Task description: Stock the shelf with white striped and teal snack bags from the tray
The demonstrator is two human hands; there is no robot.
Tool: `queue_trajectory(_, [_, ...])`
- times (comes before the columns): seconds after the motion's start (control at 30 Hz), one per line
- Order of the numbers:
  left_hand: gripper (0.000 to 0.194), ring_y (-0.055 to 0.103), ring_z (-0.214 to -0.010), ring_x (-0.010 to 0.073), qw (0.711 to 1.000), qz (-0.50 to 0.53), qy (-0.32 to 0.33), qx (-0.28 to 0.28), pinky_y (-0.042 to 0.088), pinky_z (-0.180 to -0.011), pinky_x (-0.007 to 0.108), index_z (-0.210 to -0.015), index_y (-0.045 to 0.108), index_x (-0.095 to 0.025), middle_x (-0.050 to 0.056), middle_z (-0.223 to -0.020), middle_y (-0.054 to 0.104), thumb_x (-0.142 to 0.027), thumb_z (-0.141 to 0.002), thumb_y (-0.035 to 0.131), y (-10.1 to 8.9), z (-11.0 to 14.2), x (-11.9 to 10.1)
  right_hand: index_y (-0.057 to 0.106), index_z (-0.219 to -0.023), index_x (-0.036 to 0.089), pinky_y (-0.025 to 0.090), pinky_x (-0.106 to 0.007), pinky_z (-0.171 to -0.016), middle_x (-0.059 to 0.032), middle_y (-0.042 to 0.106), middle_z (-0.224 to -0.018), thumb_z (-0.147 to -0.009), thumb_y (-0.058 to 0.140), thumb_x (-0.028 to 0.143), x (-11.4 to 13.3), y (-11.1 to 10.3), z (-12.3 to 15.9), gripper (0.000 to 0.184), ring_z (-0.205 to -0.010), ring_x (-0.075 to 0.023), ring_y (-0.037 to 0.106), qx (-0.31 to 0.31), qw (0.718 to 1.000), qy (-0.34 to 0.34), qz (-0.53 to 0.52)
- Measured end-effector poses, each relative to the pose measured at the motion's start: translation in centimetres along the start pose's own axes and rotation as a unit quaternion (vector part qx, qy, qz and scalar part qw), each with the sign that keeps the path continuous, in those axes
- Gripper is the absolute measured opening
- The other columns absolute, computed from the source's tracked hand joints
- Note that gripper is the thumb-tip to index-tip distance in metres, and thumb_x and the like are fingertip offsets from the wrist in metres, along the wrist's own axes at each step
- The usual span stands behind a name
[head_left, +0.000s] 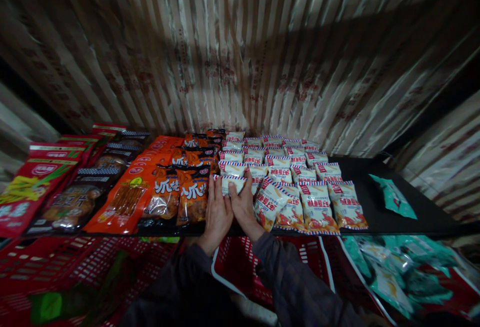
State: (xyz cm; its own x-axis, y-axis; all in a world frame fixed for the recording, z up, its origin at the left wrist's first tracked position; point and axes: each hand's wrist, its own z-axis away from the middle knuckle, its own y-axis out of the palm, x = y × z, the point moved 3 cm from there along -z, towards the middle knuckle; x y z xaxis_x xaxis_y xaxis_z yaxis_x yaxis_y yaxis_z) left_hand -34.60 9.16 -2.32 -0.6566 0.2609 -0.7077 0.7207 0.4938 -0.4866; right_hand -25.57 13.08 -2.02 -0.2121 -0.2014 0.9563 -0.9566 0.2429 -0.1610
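One white snack bag [229,184], held between left hand [219,213] and right hand [243,207] (looks easily crushed), best pressed lightly and squared to the neighbouring bags [270,203].

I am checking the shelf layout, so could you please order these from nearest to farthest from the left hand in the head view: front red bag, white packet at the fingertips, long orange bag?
From the left hand:
1. White packet, right at the fingertips.
2. Long orange bag, to the left.
3. Front red bag, farthest left.
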Motion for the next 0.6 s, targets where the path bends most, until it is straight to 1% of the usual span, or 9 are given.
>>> queue_trajectory(0.1, [0.054, 0.023, -0.149, 0.0262, 1.0, -0.017, 0.001, 0.002, 0.028, -0.12, 0.046, -0.149, 0.033, -0.013, 0.017, -0.162, 0.021, -0.023, -0.096, 0.037, 0.0, -0.2, 0.0, 0.021, -0.151, 0.011, 0.031, -0.047, -0.116, -0.019, 0.035, -0.154, -0.089, 0.048, 0.043, 0.1, 0.0, 0.2, 0.075, -0.144, -0.0259, 0.033, -0.003, 0.999, -0.029, 0.018])
queue_trajectory(0.23, [0.054, 0.026, -0.148, 0.0253, 1.0, -0.01, -0.002, 0.009, 0.029, -0.119, 0.045, -0.149, 0.033, -0.015, 0.016, -0.161, 0.022, -0.024, -0.096, 0.037, -0.3, -0.1, 0.0, 0.018, -0.152, 0.013, 0.024, -0.049, -0.12, -0.017, 0.028, -0.158, -0.091, 0.044, 0.04, 0.5, -0.5, 1.3, 0.071, -0.148, -0.0237, 0.025, -0.01, 0.997, -0.076, 0.033])
queue_trajectory(0.33, [0.061, 0.028, -0.147, 0.0265, 1.0, 0.005, -0.021, 0.012, 0.029, -0.119, 0.047, -0.152, 0.026, -0.012, 0.019, -0.159, 0.027, -0.028, -0.095, 0.042, -0.5, -0.1, 0.0, 0.022, -0.151, 0.014, 0.019, -0.051, -0.121, -0.0159, 0.025, -0.16, -0.093, 0.041, 0.039, 0.7, -1.0, 2.5, 0.066, -0.15, -0.0228, 0.019, -0.009, 0.993, -0.099, 0.057])
queue_trajectory(0.4, [0.067, 0.033, -0.145, 0.0277, 0.999, 0.018, -0.046, 0.015, 0.032, -0.117, 0.048, -0.153, 0.021, -0.012, 0.02, -0.157, 0.032, -0.03, -0.093, 0.046, -0.6, -0.2, 0.1, 0.025, -0.15, 0.016, 0.018, -0.053, -0.121, -0.0152, 0.024, -0.16, -0.095, 0.038, 0.039, 0.7, -1.1, 3.2, 0.062, -0.15, -0.0227, 0.018, -0.003, 0.993, -0.101, 0.067])
queue_trajectory(0.5, [0.07, 0.041, -0.14, 0.0287, 0.996, 0.036, -0.073, 0.029, 0.037, -0.114, 0.048, -0.154, 0.02, -0.014, 0.02, -0.155, 0.036, -0.03, -0.091, 0.047, -0.6, -0.2, 0.1, 0.029, -0.149, 0.017, 0.016, -0.056, -0.12, -0.0149, 0.022, -0.161, -0.097, 0.035, 0.042, 0.6, -1.1, 4.1, 0.059, -0.151, -0.0237, 0.016, -0.001, 0.994, -0.087, 0.07])
queue_trajectory(0.6, [0.069, 0.04, -0.141, 0.0297, 0.995, 0.043, -0.08, 0.033, 0.037, -0.114, 0.049, -0.153, 0.022, -0.012, 0.021, -0.154, 0.037, -0.03, -0.09, 0.046, -0.7, -0.2, 0.0, 0.029, -0.149, 0.015, 0.017, -0.055, -0.12, -0.0157, 0.019, -0.162, -0.097, 0.032, 0.045, 0.4, -0.8, 4.4, 0.06, -0.151, -0.0238, 0.014, 0.002, 0.996, -0.062, 0.061])
